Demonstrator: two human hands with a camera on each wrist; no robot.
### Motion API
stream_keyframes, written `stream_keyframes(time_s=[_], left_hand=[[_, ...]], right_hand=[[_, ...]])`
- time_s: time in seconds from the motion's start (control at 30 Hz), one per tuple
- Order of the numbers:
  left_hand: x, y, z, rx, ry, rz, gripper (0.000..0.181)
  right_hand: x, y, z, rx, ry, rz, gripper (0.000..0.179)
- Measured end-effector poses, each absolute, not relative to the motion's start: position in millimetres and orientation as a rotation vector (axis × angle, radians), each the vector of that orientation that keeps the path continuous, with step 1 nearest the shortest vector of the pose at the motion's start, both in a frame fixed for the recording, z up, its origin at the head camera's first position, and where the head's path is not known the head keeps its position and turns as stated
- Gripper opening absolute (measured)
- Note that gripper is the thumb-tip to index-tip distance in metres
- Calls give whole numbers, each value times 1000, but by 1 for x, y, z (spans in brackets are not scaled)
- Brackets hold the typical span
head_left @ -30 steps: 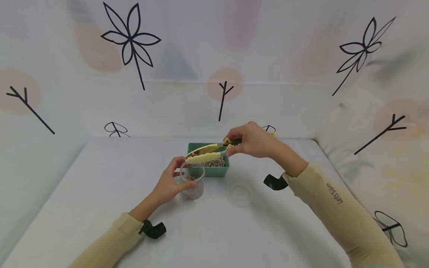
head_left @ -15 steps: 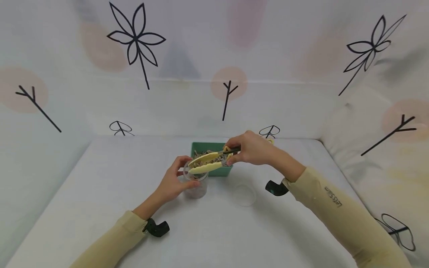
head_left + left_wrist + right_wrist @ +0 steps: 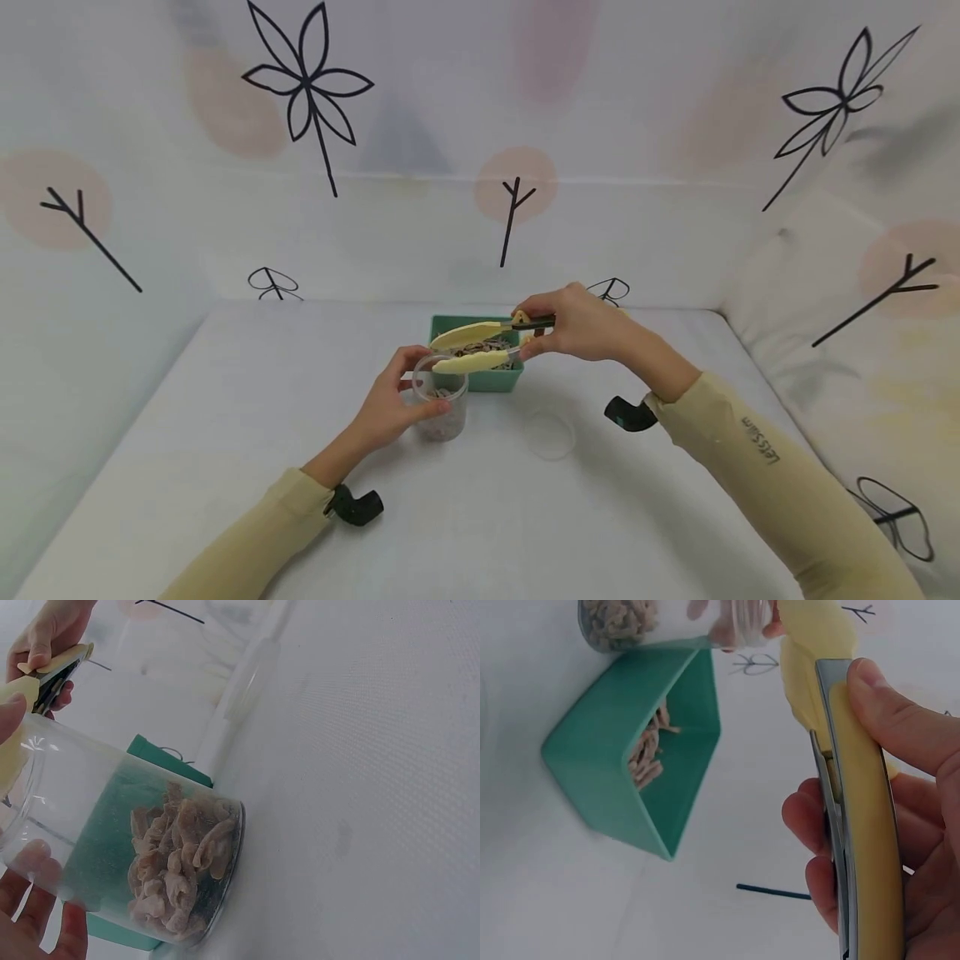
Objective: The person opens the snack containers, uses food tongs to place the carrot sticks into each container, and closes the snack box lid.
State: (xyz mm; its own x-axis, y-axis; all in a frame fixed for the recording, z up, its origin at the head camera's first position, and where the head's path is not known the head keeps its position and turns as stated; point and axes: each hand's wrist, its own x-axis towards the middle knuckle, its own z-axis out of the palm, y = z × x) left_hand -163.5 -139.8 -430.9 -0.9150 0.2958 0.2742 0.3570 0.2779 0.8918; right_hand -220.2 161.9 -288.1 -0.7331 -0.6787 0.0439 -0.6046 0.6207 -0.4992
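My left hand (image 3: pixel 390 406) grips a clear jar (image 3: pixel 441 427) that stands upright on the table, thumb in front and fingers round the far side. Beige-brown strip-like pieces (image 3: pixel 180 862) fill its lower part. In my right hand (image 3: pixel 583 325) is a pair of yellow-tipped tongs (image 3: pixel 471 335), held level by the handles. The tong heads are spread apart above the jar's mouth and the near side of a green box (image 3: pixel 495 381); I see no piece between them. More beige-brown pieces (image 3: pixel 646 754) lie inside that box, directly behind the jar.
A clear round lid (image 3: pixel 550 435) lies flat on the white table (image 3: pixel 480 517), right of the jar. Patterned cloth walls (image 3: pixel 420 242) rise at the back and both sides. A black wrist mount (image 3: pixel 356 506) hangs under the left wrist, another black mount (image 3: pixel 630 414) under the right.
The tongs dipped into the jar's mouth half a second ago, then rose and moved right, with their heads spread wider now. My left hand keeps its hold on the jar.
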Motion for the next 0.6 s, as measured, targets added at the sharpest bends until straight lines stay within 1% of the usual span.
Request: stream_keyframes(time_s=[0.17,0.43,0.6], left_hand=[[-163,-138,-430,-626,-2463,-1757,72],[-163,-136,-431,-607,-2448,-1786,71],[-163,-137,-433,-635,-2436,-1774,70]], right_hand=[[-227,171,-293,-945,2724,-758,59],[-238,182,-300,-829,2798,-721,63],[-244,183,-304,-791,2862,-549,68]])
